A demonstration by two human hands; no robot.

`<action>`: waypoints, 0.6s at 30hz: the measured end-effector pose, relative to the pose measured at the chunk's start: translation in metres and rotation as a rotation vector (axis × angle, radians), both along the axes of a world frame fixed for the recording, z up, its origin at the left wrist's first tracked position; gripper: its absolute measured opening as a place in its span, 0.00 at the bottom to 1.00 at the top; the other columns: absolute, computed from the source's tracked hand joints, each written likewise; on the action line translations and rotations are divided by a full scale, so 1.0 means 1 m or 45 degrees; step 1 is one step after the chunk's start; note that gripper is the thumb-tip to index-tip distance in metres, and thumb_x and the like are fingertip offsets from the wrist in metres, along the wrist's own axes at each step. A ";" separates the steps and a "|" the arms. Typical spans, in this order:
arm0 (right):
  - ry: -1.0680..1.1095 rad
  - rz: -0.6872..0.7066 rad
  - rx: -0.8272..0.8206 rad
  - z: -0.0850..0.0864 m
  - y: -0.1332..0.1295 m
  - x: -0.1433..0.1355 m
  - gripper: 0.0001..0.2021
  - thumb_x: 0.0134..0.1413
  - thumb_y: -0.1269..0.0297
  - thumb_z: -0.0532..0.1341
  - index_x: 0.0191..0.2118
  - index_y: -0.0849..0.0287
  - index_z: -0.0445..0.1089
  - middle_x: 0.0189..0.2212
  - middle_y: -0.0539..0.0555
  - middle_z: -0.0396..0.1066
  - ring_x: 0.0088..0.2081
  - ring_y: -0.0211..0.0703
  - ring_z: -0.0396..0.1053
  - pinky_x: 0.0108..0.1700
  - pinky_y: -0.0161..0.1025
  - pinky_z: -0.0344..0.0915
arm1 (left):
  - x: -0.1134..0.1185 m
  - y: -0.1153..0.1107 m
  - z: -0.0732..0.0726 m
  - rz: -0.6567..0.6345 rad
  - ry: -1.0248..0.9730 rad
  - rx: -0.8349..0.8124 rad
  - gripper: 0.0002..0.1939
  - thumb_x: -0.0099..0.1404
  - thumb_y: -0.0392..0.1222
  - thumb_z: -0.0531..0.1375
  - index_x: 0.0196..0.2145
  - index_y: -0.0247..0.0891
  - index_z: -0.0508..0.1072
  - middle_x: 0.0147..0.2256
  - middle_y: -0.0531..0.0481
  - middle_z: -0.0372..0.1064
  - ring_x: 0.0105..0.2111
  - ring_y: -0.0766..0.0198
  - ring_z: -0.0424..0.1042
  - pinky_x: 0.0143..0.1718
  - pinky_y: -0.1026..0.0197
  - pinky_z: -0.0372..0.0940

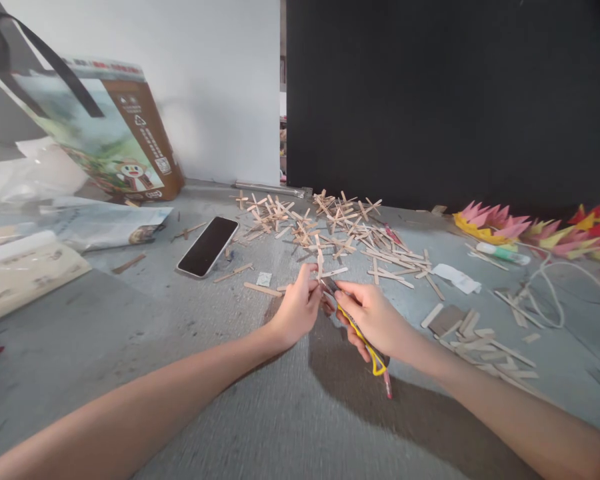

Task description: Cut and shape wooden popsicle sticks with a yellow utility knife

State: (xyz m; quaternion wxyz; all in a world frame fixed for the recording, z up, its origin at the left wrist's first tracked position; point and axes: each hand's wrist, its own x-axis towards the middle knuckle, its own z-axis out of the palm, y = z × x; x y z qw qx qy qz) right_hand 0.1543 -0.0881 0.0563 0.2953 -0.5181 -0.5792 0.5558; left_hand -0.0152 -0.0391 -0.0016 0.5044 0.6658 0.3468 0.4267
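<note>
My left hand (298,305) pinches wooden craft sticks (321,256) that cross each other, one upright and one pointing to the right. In my right hand (377,319) is a utility knife (375,360) with a yellow-and-black handle. Its front end meets the sticks right at my left fingertips; the blade itself is too small to make out. A thin pink pencil-like rod (388,387) shows below the knife's rear end, partly hidden by it. Just beyond my hands lies a heap of crossed craft sticks (340,217).
A phone (209,247) lies left of the heap. Loose sticks (485,347) lie at the right, near a white cable (555,293), a glue stick (503,253) and pink-and-yellow paper flowers (490,223). A printed bag (130,140) stands at the back left, before plastic packaging (30,267).
</note>
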 end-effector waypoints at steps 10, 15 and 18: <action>0.430 -0.071 -0.267 -0.003 -0.002 -0.007 0.14 0.65 0.49 0.60 0.41 0.54 0.62 0.28 0.43 0.63 0.15 0.30 0.60 0.12 0.30 0.63 | -0.002 0.001 -0.003 0.036 -0.042 0.001 0.13 0.72 0.41 0.55 0.53 0.42 0.59 0.29 0.53 0.74 0.30 0.61 0.77 0.36 0.62 0.68; 0.735 -0.106 -0.366 -0.009 -0.002 -0.009 0.10 0.68 0.56 0.60 0.38 0.55 0.61 0.27 0.43 0.62 0.13 0.26 0.54 0.11 0.27 0.57 | -0.002 0.002 -0.005 0.040 -0.023 0.033 0.13 0.73 0.40 0.54 0.53 0.41 0.58 0.32 0.50 0.75 0.32 0.62 0.76 0.37 0.62 0.68; 0.910 -0.072 -0.416 -0.016 0.000 -0.008 0.11 0.68 0.60 0.59 0.35 0.56 0.60 0.26 0.43 0.62 0.13 0.25 0.51 0.10 0.25 0.53 | -0.002 0.002 -0.006 0.049 -0.015 0.030 0.13 0.73 0.40 0.54 0.53 0.40 0.59 0.32 0.50 0.75 0.31 0.62 0.76 0.36 0.62 0.68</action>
